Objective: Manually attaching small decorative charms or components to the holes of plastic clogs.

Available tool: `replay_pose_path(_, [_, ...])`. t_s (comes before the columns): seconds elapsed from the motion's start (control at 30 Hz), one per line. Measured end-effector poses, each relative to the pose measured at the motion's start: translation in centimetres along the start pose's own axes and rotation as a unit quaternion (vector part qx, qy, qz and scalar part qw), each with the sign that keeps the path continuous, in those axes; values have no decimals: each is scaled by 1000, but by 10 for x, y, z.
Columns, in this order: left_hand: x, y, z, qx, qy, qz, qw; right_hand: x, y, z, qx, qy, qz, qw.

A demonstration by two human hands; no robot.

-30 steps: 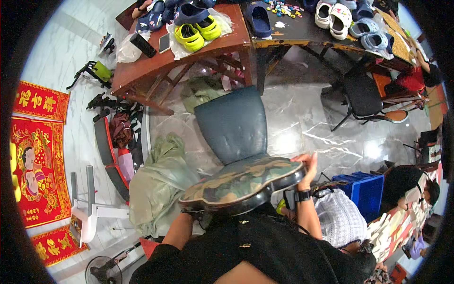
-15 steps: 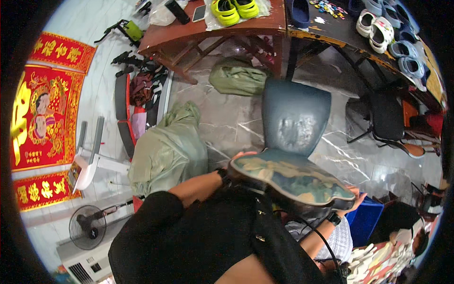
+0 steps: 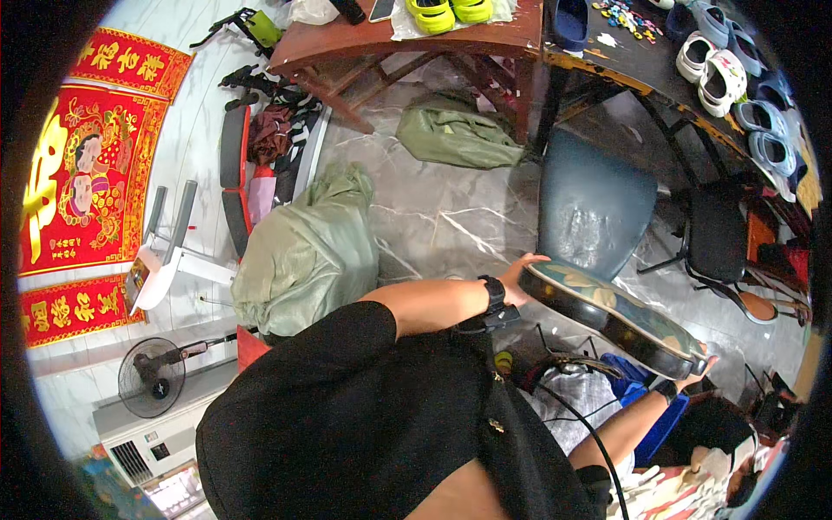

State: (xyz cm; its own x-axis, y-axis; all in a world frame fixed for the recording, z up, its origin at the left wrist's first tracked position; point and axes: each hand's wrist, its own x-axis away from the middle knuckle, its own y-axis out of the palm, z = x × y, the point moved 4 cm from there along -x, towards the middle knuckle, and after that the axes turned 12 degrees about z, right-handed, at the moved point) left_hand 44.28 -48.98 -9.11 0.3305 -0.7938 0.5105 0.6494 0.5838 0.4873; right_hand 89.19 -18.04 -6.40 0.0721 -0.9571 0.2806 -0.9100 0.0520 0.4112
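1. Camouflage-patterned board [image 3: 615, 308], centre right of the frame, gripped at its ends by left hand [image 3: 518, 276] and right hand [image 3: 700, 371].
2. Blue chair [image 3: 594, 204] directly behind it; green sacks [image 3: 303, 251] left.

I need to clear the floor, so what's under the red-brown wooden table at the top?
Under the red-brown wooden table a green sack lies on the grey marbled floor between its slanted legs. Whatever lies behind the sack is covered.
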Motion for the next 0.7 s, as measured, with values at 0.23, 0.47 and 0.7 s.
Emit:
replay_pose_path(0.23, [-17, 35, -35, 286, -300, 21, 910, 0, 24, -14, -43, 61, -92, 993])
replay_pose_path(0.47, [-34, -4, -58, 240, -296, 23, 924, -43, -69, -19, 57, 65, -29, 996])
replay_pose_path(0.7, [-35, -61, 17, -278, -195, -181, 923, -22, 68, -125, 239, 26, -21, 970])
